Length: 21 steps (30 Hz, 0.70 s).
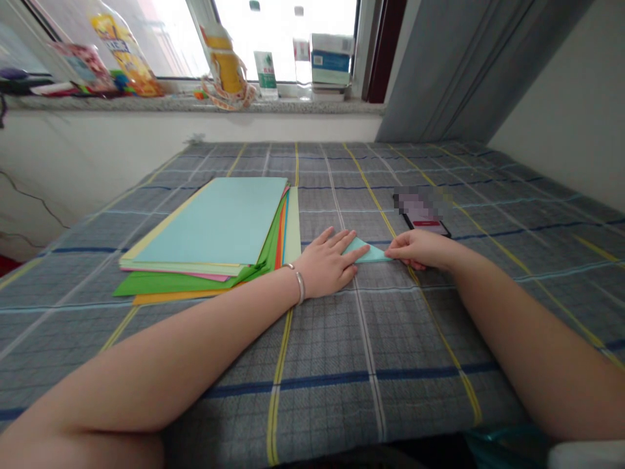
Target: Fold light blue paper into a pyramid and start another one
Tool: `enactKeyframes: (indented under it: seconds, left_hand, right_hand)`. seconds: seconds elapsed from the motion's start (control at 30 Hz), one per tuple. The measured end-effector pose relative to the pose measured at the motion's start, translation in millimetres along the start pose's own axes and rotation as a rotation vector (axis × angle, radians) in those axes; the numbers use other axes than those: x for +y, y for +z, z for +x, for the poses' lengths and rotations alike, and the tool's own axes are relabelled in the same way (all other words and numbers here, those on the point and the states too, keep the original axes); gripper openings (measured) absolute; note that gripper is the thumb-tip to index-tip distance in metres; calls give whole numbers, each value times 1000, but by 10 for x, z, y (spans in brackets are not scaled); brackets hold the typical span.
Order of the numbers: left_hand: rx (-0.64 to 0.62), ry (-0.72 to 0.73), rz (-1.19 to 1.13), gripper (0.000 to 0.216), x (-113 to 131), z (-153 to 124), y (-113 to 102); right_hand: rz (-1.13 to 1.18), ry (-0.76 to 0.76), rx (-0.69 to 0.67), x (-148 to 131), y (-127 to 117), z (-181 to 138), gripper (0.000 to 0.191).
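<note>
1. Grey plaid fabric (332,352): middle and lower frame.
2. Light-blue triangular paper piece (375,254): right of frame centre.
3. Left hand (328,264): fingers spread over paper's left part.
4. Right hand (415,249): pinching paper's right corner.

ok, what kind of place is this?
Probably a room in a home: plaid cloth over the work surface, a grey curtain beside the window, and a windowsill crowded with everyday items such as a yellow bottle.
</note>
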<state>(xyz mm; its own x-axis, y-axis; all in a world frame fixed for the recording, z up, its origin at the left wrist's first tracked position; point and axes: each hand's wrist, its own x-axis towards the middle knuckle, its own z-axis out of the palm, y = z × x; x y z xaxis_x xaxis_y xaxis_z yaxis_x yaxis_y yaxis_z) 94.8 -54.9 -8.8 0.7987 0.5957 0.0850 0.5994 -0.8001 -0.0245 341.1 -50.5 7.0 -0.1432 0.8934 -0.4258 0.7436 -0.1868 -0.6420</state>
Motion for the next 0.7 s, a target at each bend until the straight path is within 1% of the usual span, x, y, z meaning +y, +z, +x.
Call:
enactKeyframes:
  seconds: [0.07, 0.13, 0.27, 0.37, 0.5, 0.7]
  left_hand:
    - [-2, 41, -6, 52, -2, 7, 4]
    - [-19, 72, -24, 54, -8, 18, 9]
    - [-44, 90, -59, 57, -28, 35, 22]
    - [-51, 115, -57, 57, -40, 38, 20]
    - [-102, 132, -47, 55, -50, 44, -17]
    - [-163, 145, -18, 55, -65, 59, -49]
  right_hand:
    - [29, 21, -28, -21, 3, -5, 16]
    - [36, 33, -29, -41, 8, -7, 18]
    - [-58, 23, -4, -60, 24, 22, 33]
    - [-153, 21, 6, -76, 33, 53, 39]
    - [-222, 27, -7, -106, 29, 75, 41]
    - [-223, 29, -36, -105, 22, 99, 39]
